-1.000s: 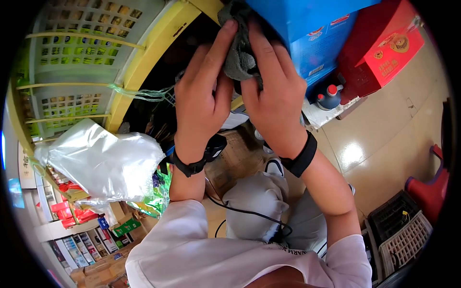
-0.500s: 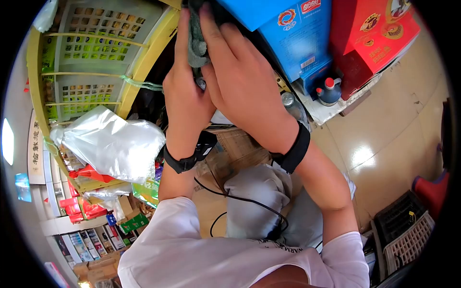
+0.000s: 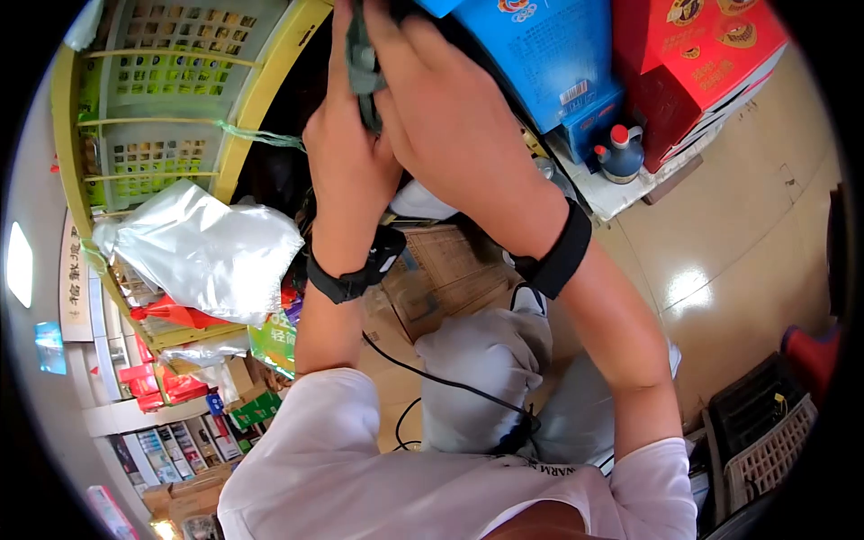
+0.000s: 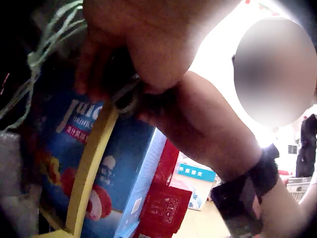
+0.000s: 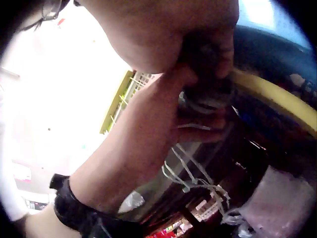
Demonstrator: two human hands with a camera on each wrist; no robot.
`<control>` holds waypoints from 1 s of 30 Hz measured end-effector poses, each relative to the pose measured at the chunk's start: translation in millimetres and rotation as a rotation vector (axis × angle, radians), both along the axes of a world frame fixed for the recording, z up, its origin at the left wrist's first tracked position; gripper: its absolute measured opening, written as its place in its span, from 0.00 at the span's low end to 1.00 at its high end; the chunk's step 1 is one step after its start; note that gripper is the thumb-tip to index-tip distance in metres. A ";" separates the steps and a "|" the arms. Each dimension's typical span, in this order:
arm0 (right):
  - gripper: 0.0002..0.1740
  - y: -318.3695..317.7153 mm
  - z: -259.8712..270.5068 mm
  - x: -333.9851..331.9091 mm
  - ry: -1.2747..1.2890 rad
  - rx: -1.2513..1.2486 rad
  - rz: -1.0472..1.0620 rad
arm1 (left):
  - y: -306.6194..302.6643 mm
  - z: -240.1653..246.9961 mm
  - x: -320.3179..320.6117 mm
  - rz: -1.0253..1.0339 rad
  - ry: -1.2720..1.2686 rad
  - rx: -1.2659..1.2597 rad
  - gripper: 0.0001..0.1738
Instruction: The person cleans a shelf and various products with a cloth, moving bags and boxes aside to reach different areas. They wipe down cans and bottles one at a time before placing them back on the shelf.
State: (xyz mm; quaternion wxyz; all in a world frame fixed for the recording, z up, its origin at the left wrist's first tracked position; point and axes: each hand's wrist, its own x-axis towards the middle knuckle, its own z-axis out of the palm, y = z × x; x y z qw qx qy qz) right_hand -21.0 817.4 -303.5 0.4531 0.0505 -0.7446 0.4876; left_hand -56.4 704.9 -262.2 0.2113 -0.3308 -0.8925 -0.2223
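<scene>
A grey cloth [image 3: 364, 67] is squeezed between both hands at the top of the head view. My left hand [image 3: 349, 166] holds it from the left, fingers pointing away from the body. From the other side, my right hand [image 3: 468, 135] grips the same cloth, its thumb side against the left hand. Part of the cloth is hidden behind the fingers, and the fingertips run up to the frame edge. In the right wrist view the left hand [image 5: 143, 124] and the cloth look dark between the palms. Next to the hands runs a yellow frame bar [image 4: 91, 168].
Left stands a yellow rack [image 3: 238, 117] with pale baskets and a tied green string [image 3: 261, 135]. A clear plastic bag [image 3: 207, 252] hangs below it. Right are a blue carton [image 3: 549, 72], a red box [image 3: 702, 72] and a dark bottle with red caps [image 3: 621, 155]. Cardboard [image 3: 450, 270] lies below.
Both hands, with the cloth, have shifted left and up in the head view and drawn closer together. The right hand now overlaps the left. The surroundings have shifted slightly in view.
</scene>
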 end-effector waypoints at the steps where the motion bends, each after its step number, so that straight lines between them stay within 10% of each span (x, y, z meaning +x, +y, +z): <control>1: 0.41 0.3 -2.1 -0.6 -0.021 -0.011 0.082 | -6.8 -6.3 -6.4 -0.078 0.122 -0.028 0.44; 30: 0.45 -13.7 -21.8 6.8 -0.206 0.018 0.066 | -20.6 -28.6 -6.8 -0.152 -0.030 -0.062 0.51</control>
